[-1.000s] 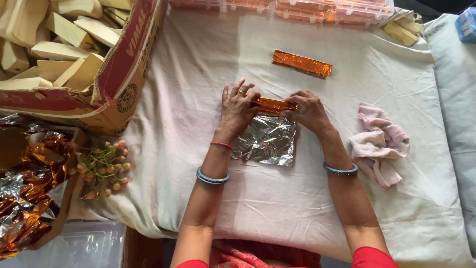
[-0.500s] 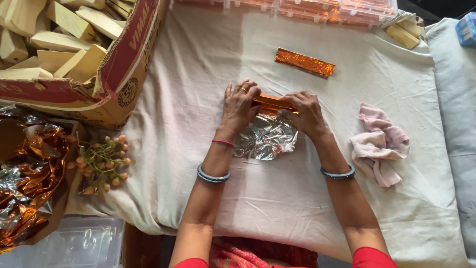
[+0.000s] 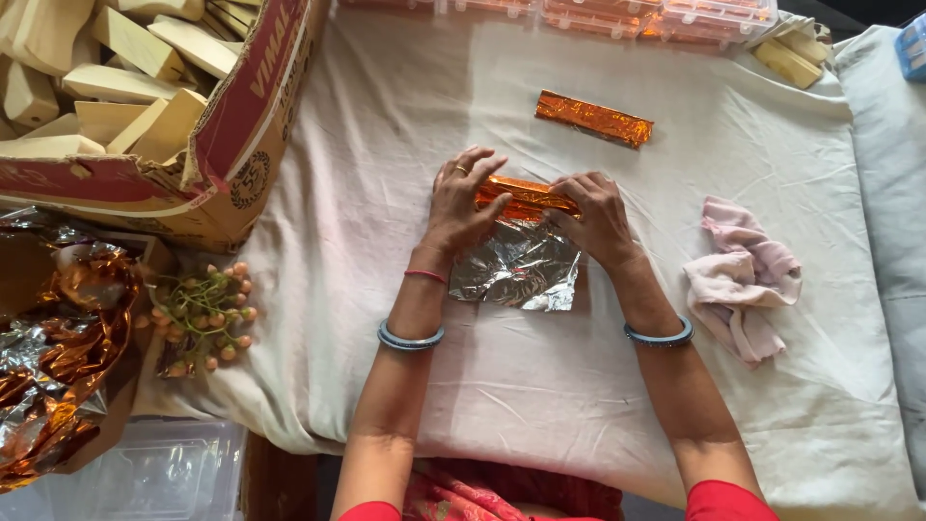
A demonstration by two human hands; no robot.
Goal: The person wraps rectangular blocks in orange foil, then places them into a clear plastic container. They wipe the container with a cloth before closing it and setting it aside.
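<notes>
My left hand (image 3: 461, 201) and my right hand (image 3: 596, 214) press down on the two ends of a bar (image 3: 526, 196) that is partly rolled in orange foil. The loose part of the foil sheet (image 3: 516, 270), silver side up, lies crumpled on the white cloth (image 3: 405, 116) between my wrists. Farther away a second bar fully covered in orange foil (image 3: 593, 118) rests on the cloth, apart from both hands.
A cardboard box of pale wooden blocks (image 3: 116, 68) stands at the left. Below it are crumpled orange and silver foil (image 3: 58, 338) and a bunch of small berries (image 3: 203, 314). A pink rag (image 3: 743, 275) lies to the right. Clear plastic boxes (image 3: 617, 12) line the far edge.
The bar has rolled a little farther into the foil, so less silver sheet shows. Both hands stay on its ends.
</notes>
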